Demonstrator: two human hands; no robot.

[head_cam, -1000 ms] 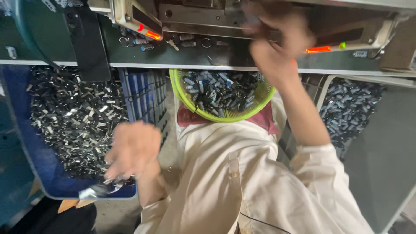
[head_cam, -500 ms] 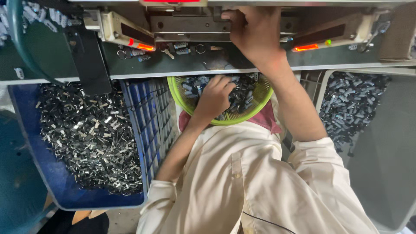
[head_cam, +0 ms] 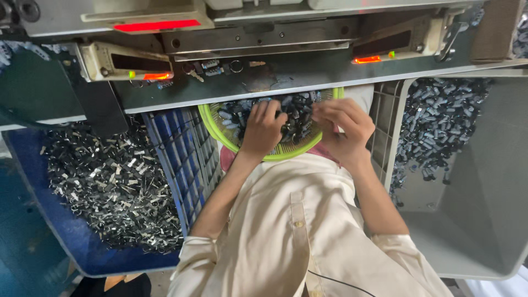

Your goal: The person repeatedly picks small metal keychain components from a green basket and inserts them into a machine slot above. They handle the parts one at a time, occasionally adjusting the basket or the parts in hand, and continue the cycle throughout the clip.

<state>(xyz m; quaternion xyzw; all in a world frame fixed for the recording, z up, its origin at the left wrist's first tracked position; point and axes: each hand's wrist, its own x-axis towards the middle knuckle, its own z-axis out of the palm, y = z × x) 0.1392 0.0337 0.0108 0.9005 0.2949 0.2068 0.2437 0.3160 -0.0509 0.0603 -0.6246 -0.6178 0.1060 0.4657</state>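
My left hand (head_cam: 264, 129) lies fingers-down in the green basket (head_cam: 220, 132) on my lap, spread loosely over the small dark metal parts (head_cam: 300, 118). My right hand (head_cam: 341, 129), at the basket's right rim, pinches narrow; I cannot tell what it holds. Parts lie directly beneath both, under the machine's front edge (head_cam: 308, 74).

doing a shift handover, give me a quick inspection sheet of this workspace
surface: machine ledge above the lap, a few small loose parts on it
job's things: green basket of small dark parts on the lap
clutter: blue crate of flat metal pieces at left; grey bin with dark parts at right
hands: left hand and right hand both in the basket, fingers curled among the parts; exact grip unclear
cables: thin dark cord across the shirt
surroundings: red indicator lights on the machine
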